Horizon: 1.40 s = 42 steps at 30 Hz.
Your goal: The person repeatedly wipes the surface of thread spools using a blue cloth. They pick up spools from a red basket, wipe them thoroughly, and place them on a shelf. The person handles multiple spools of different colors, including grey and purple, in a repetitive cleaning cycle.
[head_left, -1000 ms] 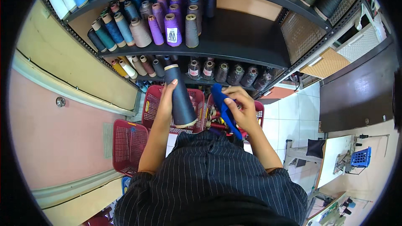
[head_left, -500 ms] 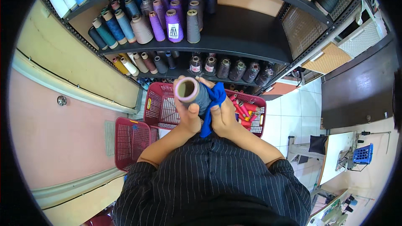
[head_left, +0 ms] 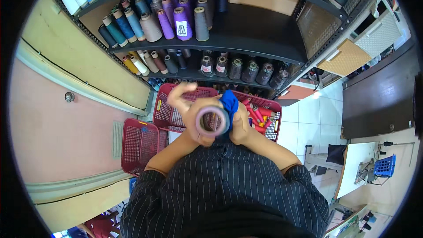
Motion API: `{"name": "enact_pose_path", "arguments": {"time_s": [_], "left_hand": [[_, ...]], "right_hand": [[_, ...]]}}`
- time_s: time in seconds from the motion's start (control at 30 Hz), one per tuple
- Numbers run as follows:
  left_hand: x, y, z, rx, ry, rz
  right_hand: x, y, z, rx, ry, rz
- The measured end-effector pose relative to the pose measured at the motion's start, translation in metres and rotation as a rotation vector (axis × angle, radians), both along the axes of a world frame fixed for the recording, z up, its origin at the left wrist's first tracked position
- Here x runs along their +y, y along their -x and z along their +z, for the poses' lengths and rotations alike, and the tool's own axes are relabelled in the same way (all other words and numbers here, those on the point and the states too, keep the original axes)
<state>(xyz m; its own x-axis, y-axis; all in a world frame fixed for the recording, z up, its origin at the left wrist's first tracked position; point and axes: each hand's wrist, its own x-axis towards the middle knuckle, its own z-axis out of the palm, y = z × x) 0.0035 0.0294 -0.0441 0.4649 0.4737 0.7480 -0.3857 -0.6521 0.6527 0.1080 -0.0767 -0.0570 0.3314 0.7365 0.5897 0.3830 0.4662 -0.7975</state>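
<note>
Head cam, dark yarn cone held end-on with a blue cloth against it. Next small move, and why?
Probably a short wipe: the left hand grips the dark yarn cone with its pale open core toward the camera, while the right hand presses the blue cloth against its side. Turning the cone slightly under the cloth seems the likely continuation.

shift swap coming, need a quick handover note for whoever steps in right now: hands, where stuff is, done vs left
Left hand: grips the dark thread cone, its open end turned toward the camera.
Right hand: presses a blue cloth against the cone's side.
Both are held at chest height above two red baskets, in front of the shelves of thread cones.
Done: cone is off the shelf and in hand.
Left: cone is not yet set down.
</note>
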Motion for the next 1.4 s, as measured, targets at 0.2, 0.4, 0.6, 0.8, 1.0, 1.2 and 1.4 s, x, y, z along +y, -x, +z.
{"name": "enact_pose_path", "arguments": {"time_s": [0.2,0.4,0.6,0.8,1.0,1.2,1.4], "left_hand": [[-0.033,0.009,-0.001,0.011,-0.504,0.332],[-0.083,-0.007,0.018,-0.303,-0.362,-0.275],[-0.138,-0.040,0.025,-0.578,-0.022,-0.406],[-0.178,-0.007,0.026,-0.055,-0.241,-0.106],[-0.192,0.015,0.017,-0.254,-0.312,-0.104],[-0.203,0.013,0.024,-0.132,-0.315,-0.175],[-0.222,0.017,0.040,-0.012,-0.415,-0.282]], "right_hand": [[-0.046,-0.017,-0.015,0.433,0.282,0.167],[-0.114,-0.022,0.003,0.814,0.229,0.037],[-0.171,-0.043,0.006,0.187,0.183,-0.497],[-0.197,-0.026,0.030,-0.172,-0.056,-0.191],[-0.200,-0.031,-0.028,-0.043,0.293,-0.235],[-0.241,-0.041,0.001,0.523,0.031,-0.327],[-0.231,-0.010,-0.011,-0.219,0.047,-0.071]]}}
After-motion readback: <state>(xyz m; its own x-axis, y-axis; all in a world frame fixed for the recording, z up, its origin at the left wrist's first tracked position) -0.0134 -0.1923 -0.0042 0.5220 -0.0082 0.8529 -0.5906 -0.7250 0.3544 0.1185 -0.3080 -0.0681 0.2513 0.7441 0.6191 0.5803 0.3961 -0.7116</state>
